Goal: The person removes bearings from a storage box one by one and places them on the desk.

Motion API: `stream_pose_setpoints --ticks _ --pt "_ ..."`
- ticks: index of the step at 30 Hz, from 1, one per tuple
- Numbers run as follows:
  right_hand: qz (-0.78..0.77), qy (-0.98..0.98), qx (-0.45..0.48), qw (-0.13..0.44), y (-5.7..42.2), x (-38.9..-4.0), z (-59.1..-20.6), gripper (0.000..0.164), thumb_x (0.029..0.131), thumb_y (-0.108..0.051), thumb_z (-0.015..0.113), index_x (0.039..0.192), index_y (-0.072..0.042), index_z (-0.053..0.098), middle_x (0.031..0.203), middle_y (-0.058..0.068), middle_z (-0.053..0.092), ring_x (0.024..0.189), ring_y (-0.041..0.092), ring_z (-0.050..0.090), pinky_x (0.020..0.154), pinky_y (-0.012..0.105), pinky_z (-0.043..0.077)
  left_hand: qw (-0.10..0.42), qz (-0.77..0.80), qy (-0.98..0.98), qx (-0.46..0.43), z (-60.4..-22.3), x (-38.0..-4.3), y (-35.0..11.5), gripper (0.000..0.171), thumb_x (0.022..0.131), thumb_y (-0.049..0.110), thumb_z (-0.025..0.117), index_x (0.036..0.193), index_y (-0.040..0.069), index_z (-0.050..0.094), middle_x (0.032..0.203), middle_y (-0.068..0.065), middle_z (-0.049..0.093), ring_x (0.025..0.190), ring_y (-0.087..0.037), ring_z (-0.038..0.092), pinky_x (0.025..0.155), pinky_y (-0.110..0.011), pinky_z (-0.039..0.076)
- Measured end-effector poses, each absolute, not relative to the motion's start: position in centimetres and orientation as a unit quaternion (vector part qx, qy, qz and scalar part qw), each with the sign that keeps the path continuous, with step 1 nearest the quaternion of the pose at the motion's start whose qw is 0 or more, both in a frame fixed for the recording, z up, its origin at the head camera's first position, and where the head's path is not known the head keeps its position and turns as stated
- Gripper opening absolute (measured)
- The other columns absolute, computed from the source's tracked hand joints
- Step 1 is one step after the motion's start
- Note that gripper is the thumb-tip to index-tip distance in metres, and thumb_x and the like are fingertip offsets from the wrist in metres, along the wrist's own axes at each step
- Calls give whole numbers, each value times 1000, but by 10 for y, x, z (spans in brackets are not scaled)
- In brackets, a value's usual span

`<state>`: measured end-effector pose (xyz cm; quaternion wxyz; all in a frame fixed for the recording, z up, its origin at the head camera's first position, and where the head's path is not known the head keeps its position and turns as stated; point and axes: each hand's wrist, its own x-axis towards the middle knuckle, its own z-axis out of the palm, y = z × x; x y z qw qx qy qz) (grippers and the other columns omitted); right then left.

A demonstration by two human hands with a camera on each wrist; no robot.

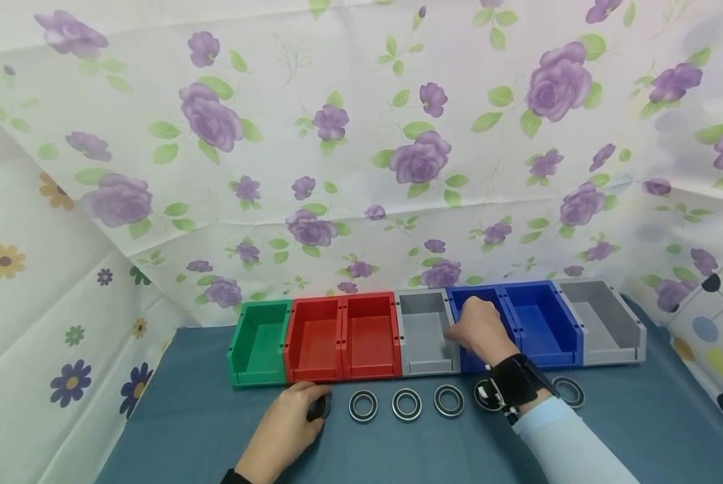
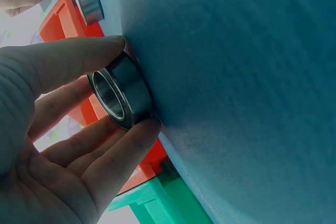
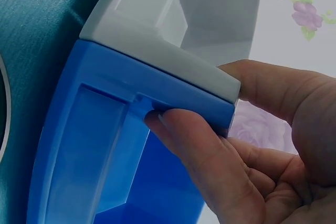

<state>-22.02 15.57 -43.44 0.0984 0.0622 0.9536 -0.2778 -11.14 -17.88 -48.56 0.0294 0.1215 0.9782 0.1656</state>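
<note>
My left hand (image 1: 290,420) pinches a ball bearing (image 2: 135,88) between thumb and fingertips, at the left end of a row on the blue cloth. The bearing's rim faces the cloth in the left wrist view. My right hand (image 1: 482,329) is over the joint between a grey bin (image 1: 424,333) and the left blue bin (image 1: 473,363). In the right wrist view its fingers (image 3: 189,140) reach inside the blue bin, with the thumb on the grey side. They pinch the two adjoining side walls there. Part of the blue bin is hidden by this hand in the head view.
Left of the grey bin stand two red bins (image 1: 370,366) and a green bin (image 1: 259,376). To the right are another blue bin (image 1: 543,323) and a grey bin (image 1: 609,343). Several more bearings (image 1: 406,417) lie before the bins. A flowered sheet (image 1: 361,168) hangs behind.
</note>
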Motion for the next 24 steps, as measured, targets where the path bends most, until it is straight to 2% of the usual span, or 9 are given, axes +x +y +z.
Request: stream_pose_setpoints --ticks 4,19,24 --pt "-281 953 65 97 157 -220 -434 24 75 -26 72 67 -6 61 61 6 57 52 19 57 48 30 46 24 171 978 114 -485 -113 -176 51 68 14 80 116 14 63 112 -2 58 103 -20 54 80 -39 48" --pt "-284 952 63 95 160 -222 -436 23 76 -26 72 69 -6 61 62 6 57 53 19 57 49 30 46 22 185 977 107 -487 -114 -175 54 66 12 80 117 11 62 113 -5 58 104 -21 54 80 -38 48" --pt "-287 950 72 95 157 -224 -437 24 75 -26 72 69 -6 60 61 7 56 52 20 56 48 30 46 26 196 976 93 -480 -111 -177 56 69 18 80 120 11 60 115 -5 57 106 -21 53 81 -39 48"
